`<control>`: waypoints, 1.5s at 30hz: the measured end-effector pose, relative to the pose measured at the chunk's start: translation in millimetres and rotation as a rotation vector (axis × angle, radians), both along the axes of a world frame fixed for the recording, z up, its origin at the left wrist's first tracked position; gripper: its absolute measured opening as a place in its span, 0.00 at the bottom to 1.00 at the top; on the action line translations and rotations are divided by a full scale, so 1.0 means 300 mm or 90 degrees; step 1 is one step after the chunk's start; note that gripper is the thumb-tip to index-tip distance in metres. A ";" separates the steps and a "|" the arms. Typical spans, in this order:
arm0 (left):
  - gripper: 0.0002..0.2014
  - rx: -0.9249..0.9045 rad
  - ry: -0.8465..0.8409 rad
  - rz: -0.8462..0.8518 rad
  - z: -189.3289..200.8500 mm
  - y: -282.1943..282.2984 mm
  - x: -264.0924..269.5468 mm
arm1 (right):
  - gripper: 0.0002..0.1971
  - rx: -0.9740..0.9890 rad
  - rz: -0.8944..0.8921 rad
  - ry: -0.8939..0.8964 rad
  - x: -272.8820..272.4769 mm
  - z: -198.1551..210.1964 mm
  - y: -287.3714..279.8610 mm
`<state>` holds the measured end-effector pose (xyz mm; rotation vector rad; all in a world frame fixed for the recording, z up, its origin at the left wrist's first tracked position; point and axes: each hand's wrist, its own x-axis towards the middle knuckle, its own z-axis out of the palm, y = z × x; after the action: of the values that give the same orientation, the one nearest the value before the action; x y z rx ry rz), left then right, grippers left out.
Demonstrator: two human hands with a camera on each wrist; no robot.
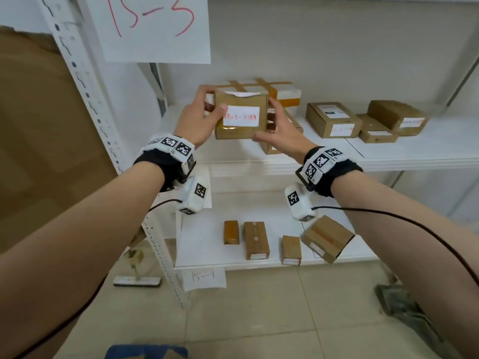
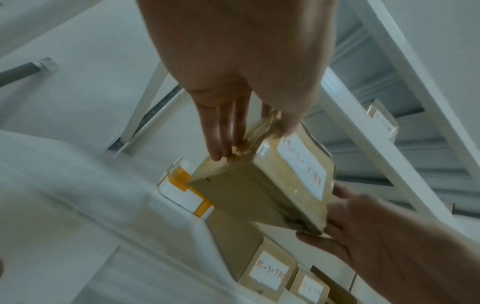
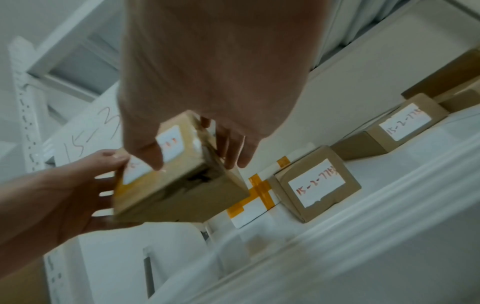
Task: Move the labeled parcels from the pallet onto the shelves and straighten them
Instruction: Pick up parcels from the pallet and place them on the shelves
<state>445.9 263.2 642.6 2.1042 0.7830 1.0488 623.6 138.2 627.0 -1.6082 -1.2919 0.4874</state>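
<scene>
I hold a brown cardboard parcel [image 1: 241,125] with a white hand-written label between both hands, just above the left end of the middle shelf [image 1: 388,154]. My left hand [image 1: 204,112] grips its left side, thumb on the label face. My right hand [image 1: 277,123] grips its right side, thumb under the lower corner. In the left wrist view the left hand [image 2: 228,123] has its fingers along the parcel [image 2: 259,185]. In the right wrist view the right hand [image 3: 207,133] pinches the parcel [image 3: 182,185]. Behind it lies a white parcel with orange tape [image 1: 282,93].
Labeled brown parcels [image 1: 334,120] stand further right on the middle shelf, with a small stack [image 1: 396,117] beyond. Several small parcels [image 1: 255,239] lie on the lower shelf [image 1: 202,252]. A paper sign "15-3" [image 1: 155,27] hangs above. The shelf upright [image 1: 85,86] is at left.
</scene>
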 end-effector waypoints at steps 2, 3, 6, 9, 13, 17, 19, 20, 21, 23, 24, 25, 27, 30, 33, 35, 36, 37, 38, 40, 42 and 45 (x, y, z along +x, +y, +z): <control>0.20 -0.007 0.029 -0.023 -0.041 0.012 0.033 | 0.44 -0.037 -0.022 0.011 0.016 -0.018 0.048; 0.20 -0.012 0.047 -0.028 -0.063 0.022 0.051 | 0.39 -0.051 -0.041 0.008 0.025 -0.024 0.066; 0.18 -0.040 0.118 -0.010 -0.127 0.058 0.095 | 0.30 -0.085 -0.112 -0.034 0.052 -0.047 0.118; 0.16 -0.065 0.153 0.011 -0.175 0.093 0.139 | 0.25 -0.159 -0.129 -0.064 0.080 -0.060 0.159; 0.19 -0.069 0.166 0.045 -0.220 0.137 0.199 | 0.19 -0.196 -0.109 -0.095 0.105 -0.055 0.200; 0.19 -0.058 0.167 0.104 -0.250 0.191 0.254 | 0.21 -0.175 -0.079 -0.066 0.129 -0.054 0.230; 0.19 -0.089 0.147 0.114 -0.253 0.218 0.274 | 0.23 -0.155 -0.085 -0.047 0.138 -0.065 0.253; 0.18 -0.102 0.140 0.114 -0.248 0.224 0.282 | 0.23 -0.159 -0.096 -0.066 0.134 -0.068 0.264; 0.18 -0.114 0.136 0.109 -0.245 0.231 0.293 | 0.23 -0.176 -0.110 -0.094 0.131 -0.073 0.276; 0.19 -0.130 0.139 0.107 -0.235 0.234 0.314 | 0.25 -0.210 -0.132 -0.115 0.128 -0.081 0.301; 0.20 -0.133 0.146 0.112 -0.231 0.229 0.324 | 0.27 -0.222 -0.130 -0.120 0.126 -0.084 0.312; 0.21 -0.134 0.150 0.117 -0.231 0.226 0.335 | 0.28 -0.227 -0.123 -0.126 0.126 -0.083 0.319; 0.22 -0.143 0.139 0.135 -0.234 0.218 0.356 | 0.28 -0.227 -0.114 -0.137 0.132 -0.079 0.329; 0.19 -0.190 0.088 0.178 -0.235 0.206 0.381 | 0.23 -0.221 -0.128 -0.188 0.141 -0.074 0.342; 0.20 -0.244 0.064 0.163 -0.245 0.213 0.404 | 0.20 -0.230 -0.130 -0.222 0.151 -0.087 0.354; 0.22 -0.267 0.043 0.161 -0.247 0.217 0.403 | 0.20 -0.234 -0.120 -0.241 0.153 -0.096 0.357; 0.22 -0.284 0.029 0.160 -0.247 0.220 0.400 | 0.22 -0.236 -0.115 -0.253 0.153 -0.102 0.359; 0.24 -0.303 0.011 0.156 -0.244 0.220 0.396 | 0.24 -0.237 -0.108 -0.265 0.152 -0.105 0.361; 0.25 -0.321 -0.004 0.147 -0.242 0.222 0.392 | 0.26 -0.239 -0.096 -0.273 0.150 -0.109 0.363; 0.29 -0.361 -0.021 0.112 -0.240 0.216 0.379 | 0.31 -0.246 -0.062 -0.280 0.145 -0.119 0.366; 0.32 -0.383 -0.026 0.071 -0.245 0.208 0.360 | 0.34 -0.234 -0.039 -0.269 0.137 -0.141 0.366; 0.31 -0.388 -0.034 0.034 -0.260 0.184 0.318 | 0.30 -0.165 -0.113 -0.251 0.097 -0.189 0.356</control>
<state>541.2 318.3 564.5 1.5376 0.9889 0.7624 652.5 245.1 570.2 -2.0925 -1.3949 0.2393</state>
